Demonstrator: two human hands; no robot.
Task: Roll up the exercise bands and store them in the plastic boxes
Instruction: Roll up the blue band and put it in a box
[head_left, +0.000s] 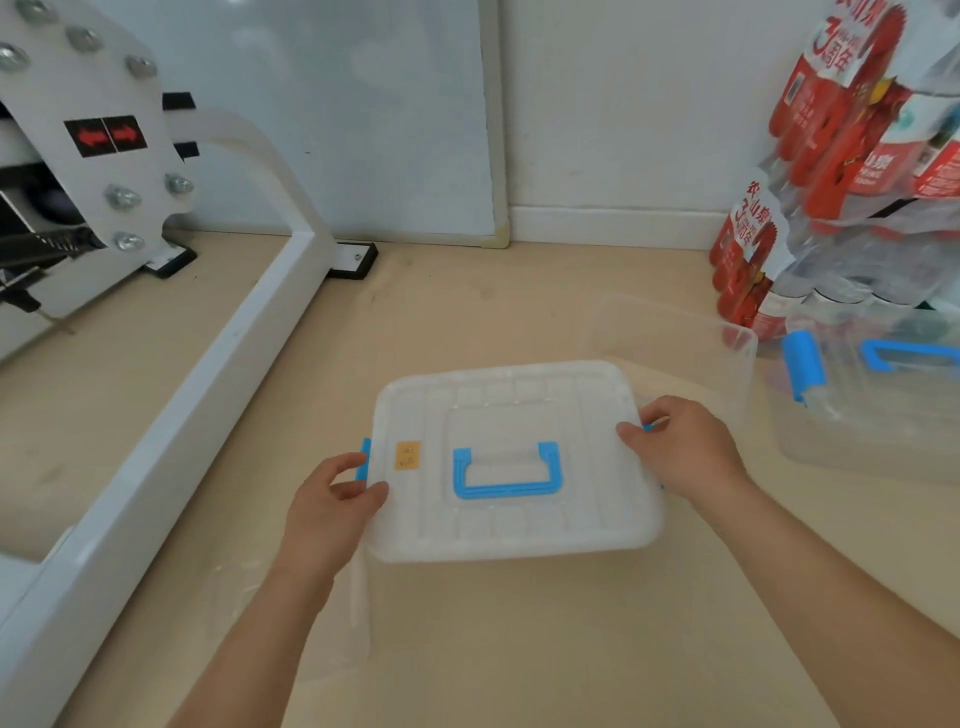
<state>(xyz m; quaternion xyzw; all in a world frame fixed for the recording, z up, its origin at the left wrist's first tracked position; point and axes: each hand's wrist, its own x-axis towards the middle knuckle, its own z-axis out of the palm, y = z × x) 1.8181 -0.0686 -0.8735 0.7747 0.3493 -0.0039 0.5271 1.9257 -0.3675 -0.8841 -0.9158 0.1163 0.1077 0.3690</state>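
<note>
Over beige flooring (467, 312), my left hand (332, 499) and right hand (680, 447) pinched opposite ends of a translucent blue-handled plastic lid (519, 525), presumably to keep it level.

illegibly small print on the orange sticker (408, 456) (far-right box (810, 447) partly off the edge)

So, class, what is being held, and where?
The blue-handled lid, by its two short ends: left hand on the left end, right hand on the right.
</note>
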